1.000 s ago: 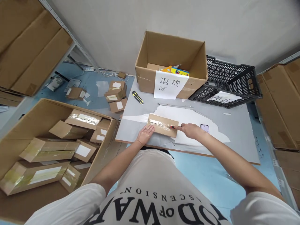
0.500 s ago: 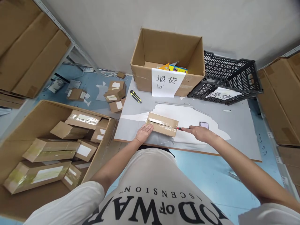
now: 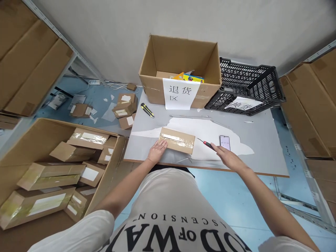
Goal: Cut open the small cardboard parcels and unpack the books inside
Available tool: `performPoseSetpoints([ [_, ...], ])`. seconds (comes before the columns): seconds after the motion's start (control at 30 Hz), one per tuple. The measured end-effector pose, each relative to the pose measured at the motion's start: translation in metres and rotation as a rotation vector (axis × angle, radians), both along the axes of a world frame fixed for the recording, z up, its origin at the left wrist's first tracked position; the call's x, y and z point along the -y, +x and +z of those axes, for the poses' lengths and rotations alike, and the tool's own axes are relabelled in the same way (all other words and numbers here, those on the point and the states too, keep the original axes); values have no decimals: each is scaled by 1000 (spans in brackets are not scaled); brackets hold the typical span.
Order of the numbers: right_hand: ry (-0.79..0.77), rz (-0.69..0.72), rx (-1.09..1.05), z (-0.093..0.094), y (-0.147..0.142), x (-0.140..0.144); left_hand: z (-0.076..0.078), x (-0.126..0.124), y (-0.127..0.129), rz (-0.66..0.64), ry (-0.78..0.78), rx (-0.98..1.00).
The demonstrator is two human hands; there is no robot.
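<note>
— What do we count on the bench [image 3: 262,147]?

— One taped parcel [image 3: 177,140], one red-handled cutter [image 3: 207,143], one phone [image 3: 225,141], one yellow-and-black knife [image 3: 147,110], one open carton [image 3: 181,71] with a paper sign [image 3: 180,93], and one black crate [image 3: 249,87]. The carton and crate stand along the far edge, the yellow knife near the far left corner.

— And off the bench?

— One large open box [image 3: 39,140] on the floor to our left, with at least seven parcels inside; we cannot tell the exact number where they overlap. A few more small parcels [image 3: 125,108] lie on the floor beyond it.

— Where does the taped parcel sit against our hands?

— Near the front edge, left of the middle. Our left hand [image 3: 157,151] lies spread flat, its fingertips on the parcel's near left corner. Our right hand [image 3: 226,156] is apart from the parcel, to its right, pinching the red cutter at the handle's end; the blade tip points back toward the parcel without touching it.

— The phone?

— Just beyond our right hand's fingers, screen up, right of the cutter.
</note>
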State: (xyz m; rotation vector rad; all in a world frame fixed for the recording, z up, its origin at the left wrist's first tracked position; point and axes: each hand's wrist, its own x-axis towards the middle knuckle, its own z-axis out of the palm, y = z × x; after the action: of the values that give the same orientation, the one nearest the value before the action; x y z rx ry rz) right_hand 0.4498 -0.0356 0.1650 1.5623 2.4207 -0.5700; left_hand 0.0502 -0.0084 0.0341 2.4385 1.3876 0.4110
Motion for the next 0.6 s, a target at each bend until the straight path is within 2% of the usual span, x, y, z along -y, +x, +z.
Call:
performPoseSetpoints([
  [0.2, 206, -389, -110, -61, -31, 9, 7, 3, 5, 4, 23, -13],
  [0.3, 231, -579, -106, -93, -56, 7, 12, 3, 5, 7, 38, -3],
  [0.37, 232, -653, -105, -110, -72, 5, 14, 3, 4, -9, 29, -14],
  [0.5, 179, -779, -159, -128, -99, 3, 17, 1, 0, -38, -20, 26],
  [0.6, 170, -838, -250, -124, -115, 5, 20, -2, -6, 82, -40, 211],
])
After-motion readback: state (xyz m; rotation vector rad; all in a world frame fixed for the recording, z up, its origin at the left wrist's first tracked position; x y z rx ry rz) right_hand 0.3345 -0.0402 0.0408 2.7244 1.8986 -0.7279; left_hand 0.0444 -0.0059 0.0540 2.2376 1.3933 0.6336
